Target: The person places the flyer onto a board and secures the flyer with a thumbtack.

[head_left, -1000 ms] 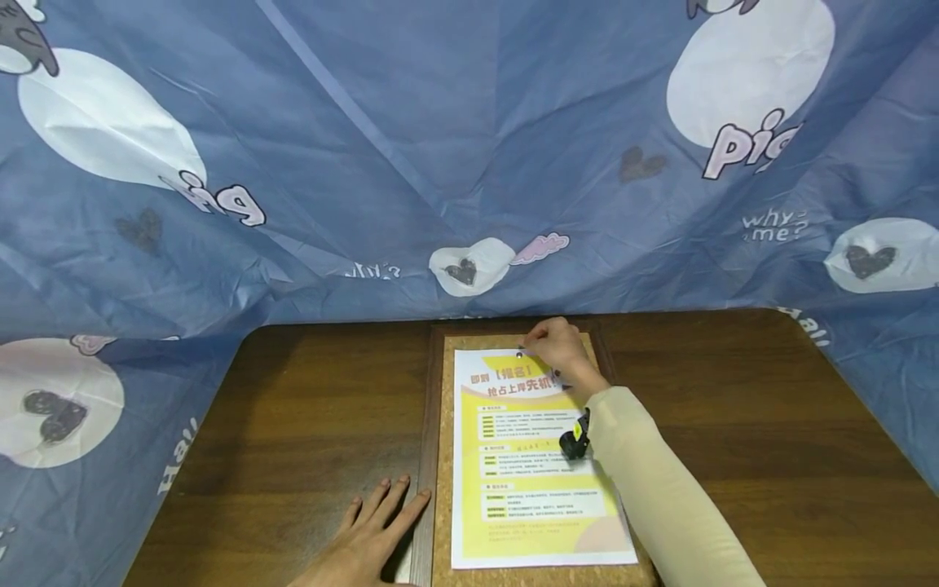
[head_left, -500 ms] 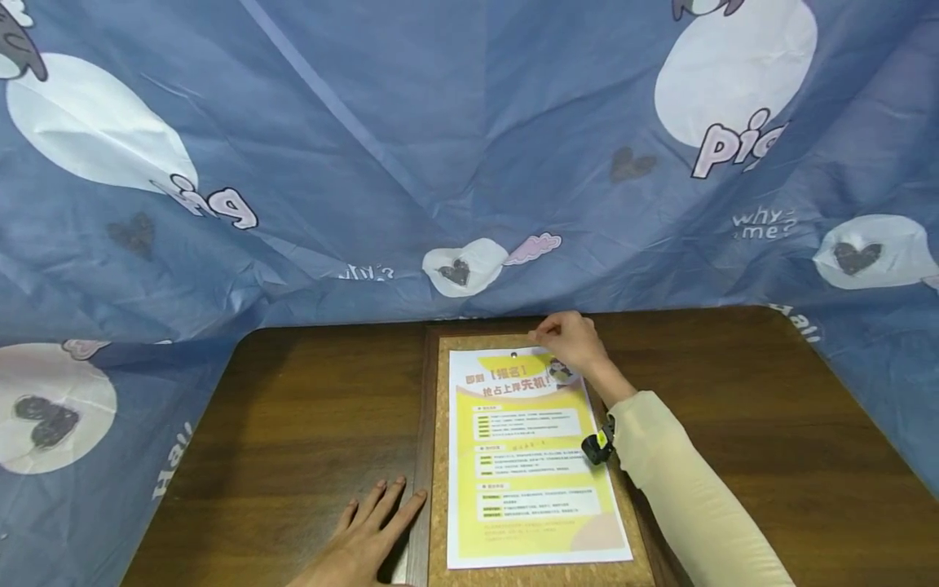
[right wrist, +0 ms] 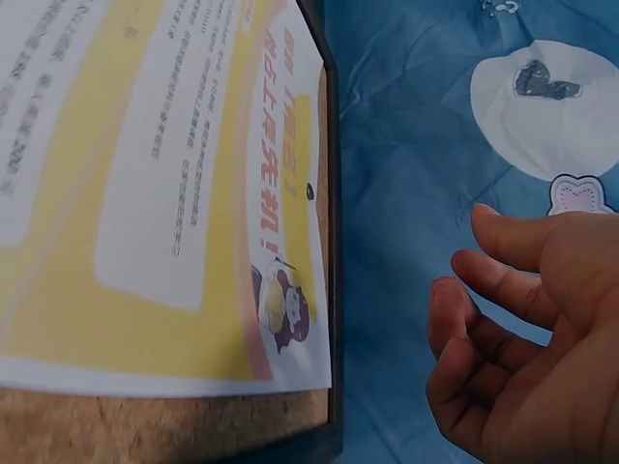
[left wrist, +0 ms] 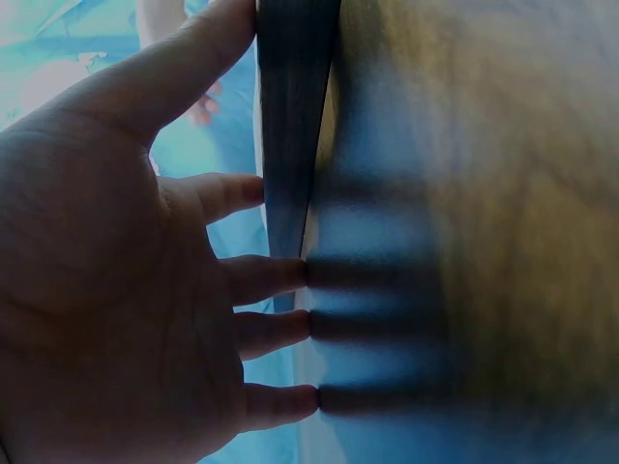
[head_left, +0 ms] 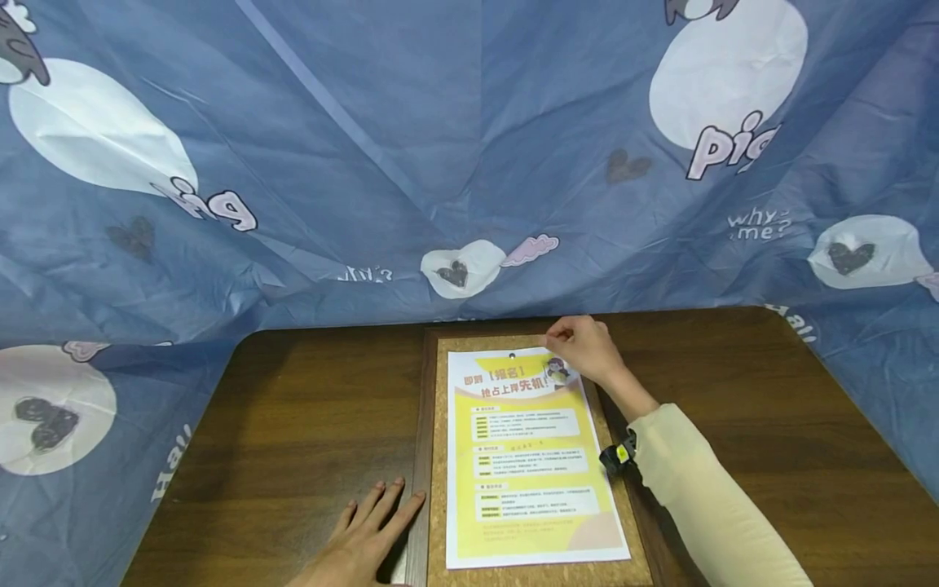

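A yellow and white printed poster lies on a framed cork board. One small dark pin sits at the poster's top edge and shows again as a pin in the right wrist view. My right hand hovers by the poster's upper right corner. Its fingers hang loosely curled with nothing between them, apart from the paper in the right wrist view. My left hand is spread at the board's left side. In the left wrist view, its thumb and forefinger meet the wooden frame, and other fingertips touch the brown surface.
The dark wooden tabletop extends on both sides of the board. Behind its far edge hangs a blue printed cloth. A small black camera is strapped at my right wrist, below a pale sleeve.
My right hand has drawn away to the right from the pin at the poster's top, uncovering the cartoon figure in the corner. The left hand stays put.
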A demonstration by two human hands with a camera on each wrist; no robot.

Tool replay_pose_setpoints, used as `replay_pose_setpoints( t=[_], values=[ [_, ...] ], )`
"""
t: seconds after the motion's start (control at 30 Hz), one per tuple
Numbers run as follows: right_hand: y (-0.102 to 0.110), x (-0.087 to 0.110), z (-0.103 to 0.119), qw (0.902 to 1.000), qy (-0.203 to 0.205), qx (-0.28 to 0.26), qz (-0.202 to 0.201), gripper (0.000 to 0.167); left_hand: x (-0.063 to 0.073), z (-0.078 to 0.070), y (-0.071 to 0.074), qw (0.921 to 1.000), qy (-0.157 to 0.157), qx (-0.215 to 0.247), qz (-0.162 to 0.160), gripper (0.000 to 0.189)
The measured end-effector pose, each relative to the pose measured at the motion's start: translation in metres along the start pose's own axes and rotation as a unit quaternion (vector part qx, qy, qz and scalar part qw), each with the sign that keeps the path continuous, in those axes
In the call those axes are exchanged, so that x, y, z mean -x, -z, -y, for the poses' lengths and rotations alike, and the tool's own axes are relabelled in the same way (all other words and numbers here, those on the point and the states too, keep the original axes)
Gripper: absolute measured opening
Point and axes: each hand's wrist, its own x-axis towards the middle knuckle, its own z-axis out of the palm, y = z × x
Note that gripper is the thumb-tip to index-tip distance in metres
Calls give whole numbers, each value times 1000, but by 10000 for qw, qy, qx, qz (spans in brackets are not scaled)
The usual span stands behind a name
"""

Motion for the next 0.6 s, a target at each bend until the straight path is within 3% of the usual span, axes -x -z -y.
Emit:
replay_pose_setpoints(
  t=[0.6],
  values=[
    [16, 28, -19, 9994, 309, 122, -114, 16, 0, -1, 4, 9998, 81, 51, 190, 109]
  ],
)
